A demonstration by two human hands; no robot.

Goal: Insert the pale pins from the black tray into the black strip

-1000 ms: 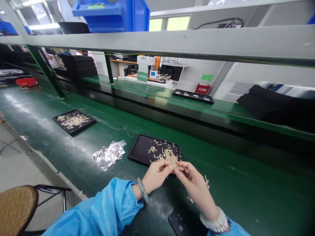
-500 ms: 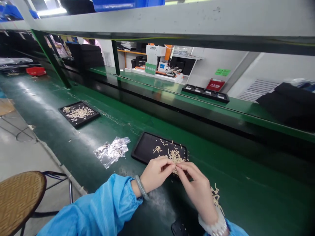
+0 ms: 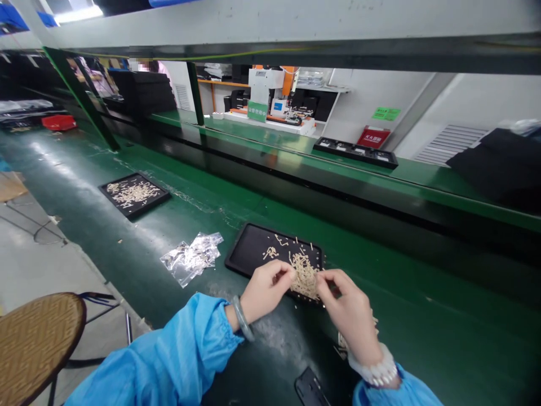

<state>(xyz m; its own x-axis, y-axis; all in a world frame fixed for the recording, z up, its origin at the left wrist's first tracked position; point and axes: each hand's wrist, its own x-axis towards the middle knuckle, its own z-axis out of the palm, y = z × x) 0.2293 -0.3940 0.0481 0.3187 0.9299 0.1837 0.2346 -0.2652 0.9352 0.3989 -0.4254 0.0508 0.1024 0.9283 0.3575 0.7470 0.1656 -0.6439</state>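
A black tray (image 3: 253, 250) lies on the green bench, with a heap of small beige pieces (image 3: 305, 275) at its right end and a few loose ones farther left. My left hand (image 3: 270, 286) is over the tray's near edge, thumb and forefinger pinched; what they hold is too small to make out. Across the heap, my right hand (image 3: 347, 301) is pinched in the same way at the tray's right edge, and anything in it is also too small to name. More beige pieces (image 3: 342, 341) lie on the bench, partly hidden by my right wrist.
Clear plastic bags (image 3: 193, 256) lie left of the tray. Farther left is a second black tray (image 3: 134, 193) of beige pieces. A dark flat object (image 3: 310, 388) sits near the front. A woven stool (image 3: 40, 344) stands at left. People are partly visible behind the bench.
My hands, whose fingertips met over the heap, have moved apart, the right one going right. More of the heap and of the dark object in front now shows. The view has shifted slightly.
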